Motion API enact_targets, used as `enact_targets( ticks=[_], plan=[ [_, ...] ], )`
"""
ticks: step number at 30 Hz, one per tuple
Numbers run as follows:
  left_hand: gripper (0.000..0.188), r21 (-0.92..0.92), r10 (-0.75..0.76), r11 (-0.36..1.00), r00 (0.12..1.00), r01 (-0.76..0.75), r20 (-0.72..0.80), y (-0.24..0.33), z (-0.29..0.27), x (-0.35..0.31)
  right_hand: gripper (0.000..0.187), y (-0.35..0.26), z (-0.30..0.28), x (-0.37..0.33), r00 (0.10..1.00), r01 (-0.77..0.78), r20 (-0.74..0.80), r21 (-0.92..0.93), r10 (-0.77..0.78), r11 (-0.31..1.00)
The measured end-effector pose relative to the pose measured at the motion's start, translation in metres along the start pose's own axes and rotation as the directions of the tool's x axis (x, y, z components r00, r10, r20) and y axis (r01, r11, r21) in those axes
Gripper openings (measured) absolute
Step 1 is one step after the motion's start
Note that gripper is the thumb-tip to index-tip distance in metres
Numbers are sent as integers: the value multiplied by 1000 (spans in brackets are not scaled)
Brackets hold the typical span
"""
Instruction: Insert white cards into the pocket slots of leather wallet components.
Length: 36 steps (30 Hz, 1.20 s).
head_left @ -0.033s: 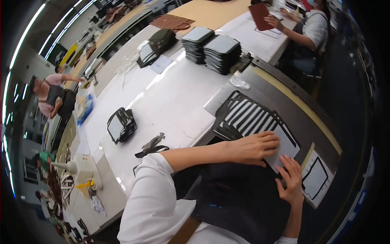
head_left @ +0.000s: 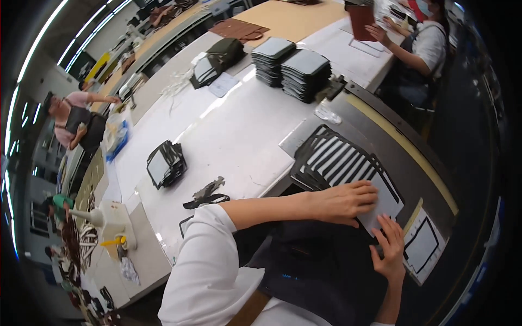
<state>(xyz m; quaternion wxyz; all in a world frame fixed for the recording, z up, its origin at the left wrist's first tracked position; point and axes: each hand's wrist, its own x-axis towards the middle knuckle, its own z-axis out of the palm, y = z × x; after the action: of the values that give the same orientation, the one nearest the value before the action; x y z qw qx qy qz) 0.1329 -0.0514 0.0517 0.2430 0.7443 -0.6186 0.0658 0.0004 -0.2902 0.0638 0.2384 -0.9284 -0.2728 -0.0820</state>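
One head-worn fisheye view looks steeply down from above the person's shoulders, close over both hands, the left hand (head_left: 343, 202) and right hand (head_left: 389, 245). It faces forward across the long white tabletop (head_left: 239, 136), whose straight edges bend toward the dark rounded rim.

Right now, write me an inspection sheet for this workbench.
Surface: long white table with a dark cutting mat at the near end.
Job's things: grey flat sheet on a black slotted cut-out piece.
Clutter: two stacks of dark flat panels, a black frame bundle, black scraps, a framed piece.
Grippers: left hand pressed flat on the sheet; right hand at its near edge, fingertips touching.
Cables: nothing seen.
Surroundings: seated person at the far end holding a brown piece; another person far left.
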Motion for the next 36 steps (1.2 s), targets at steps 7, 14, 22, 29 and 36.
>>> enact_targets(
  ticks=[7,14,22,29,36],
  plan=[
    [57,10,35,999,996,-35,-77,-1,16,2,19,17,13,-3,994,-21,-109,42,26,999],
    [58,91,-4,996,993,15,-121,-2,17,-2,11,15,-22,32,968,-250,120,375,221,893],
    [57,85,47,996,980,-31,-194,-7,39,4,8,20,-38,49,948,-305,223,421,229,854],
    [54,182,122,981,940,-66,-318,-18,63,9,19,21,-49,43,916,-334,335,326,222,885],
    [60,201,179,969,965,-140,-190,-29,69,22,23,31,-41,37,897,-401,307,264,317,878]
  ],
)
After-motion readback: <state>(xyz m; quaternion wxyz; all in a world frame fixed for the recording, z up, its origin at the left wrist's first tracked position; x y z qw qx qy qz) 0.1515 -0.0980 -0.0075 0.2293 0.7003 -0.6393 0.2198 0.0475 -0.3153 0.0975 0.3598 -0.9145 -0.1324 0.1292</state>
